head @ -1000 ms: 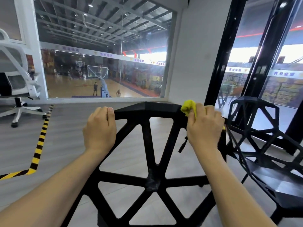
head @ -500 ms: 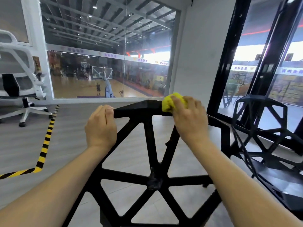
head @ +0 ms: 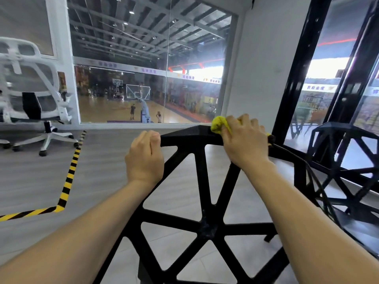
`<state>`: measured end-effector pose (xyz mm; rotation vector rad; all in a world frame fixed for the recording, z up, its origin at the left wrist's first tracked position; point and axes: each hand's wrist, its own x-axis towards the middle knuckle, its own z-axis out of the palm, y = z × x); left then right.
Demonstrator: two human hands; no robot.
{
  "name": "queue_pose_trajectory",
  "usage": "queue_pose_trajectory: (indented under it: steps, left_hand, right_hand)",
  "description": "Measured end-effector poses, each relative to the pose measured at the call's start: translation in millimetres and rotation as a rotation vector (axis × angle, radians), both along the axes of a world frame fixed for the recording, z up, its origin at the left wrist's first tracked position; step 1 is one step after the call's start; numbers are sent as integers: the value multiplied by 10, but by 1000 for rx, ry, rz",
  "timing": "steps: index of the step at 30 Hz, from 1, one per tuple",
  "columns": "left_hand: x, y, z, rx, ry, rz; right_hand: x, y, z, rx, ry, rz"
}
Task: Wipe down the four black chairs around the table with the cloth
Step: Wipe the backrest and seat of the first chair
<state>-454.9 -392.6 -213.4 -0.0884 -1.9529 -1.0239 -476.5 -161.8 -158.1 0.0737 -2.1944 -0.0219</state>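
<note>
Grey floor (head: 102, 181) | left hand (head: 144, 158) clenched on chair (head: 205, 228) | right hand (head: 245, 143) clutching cloth (head: 218, 124)

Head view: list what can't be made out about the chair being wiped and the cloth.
- Yellow cloth: mostly hidden under the right hand; only a bunched end shows.
- Near black chair: seat and legs cut off by the bottom edge.
- Chair's top rail: the left hand covers its left end.
- Second black chair: cut off by the right edge.

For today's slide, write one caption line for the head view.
Left hand steadies black chair while right hand presses yellow cloth on its top rail.
</note>
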Motion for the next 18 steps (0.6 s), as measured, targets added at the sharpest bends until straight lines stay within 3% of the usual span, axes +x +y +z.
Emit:
queue_pose_trajectory:
  steps: [5, 9, 11, 14, 18]
  left_hand:
    - [-29, -5, -2, -26, -6, -12]
    - [119, -87, -63, 18, 1, -150]
    - [363, -174, -316, 119, -157, -177]
    - [884, -345, -799, 90, -476, -157]
    - [1119, -422, -928, 115, -502, -159]
  right_hand:
    - [-151, -690, 95, 102, -87, 271]
    - [-172, -799, 31, 106, -52, 315]
    - [-166, -775, -13, 82, 0, 327]
    - [-99, -814, -100, 33, 91, 383]
    - [42, -999, -371, -71, 189, 581]
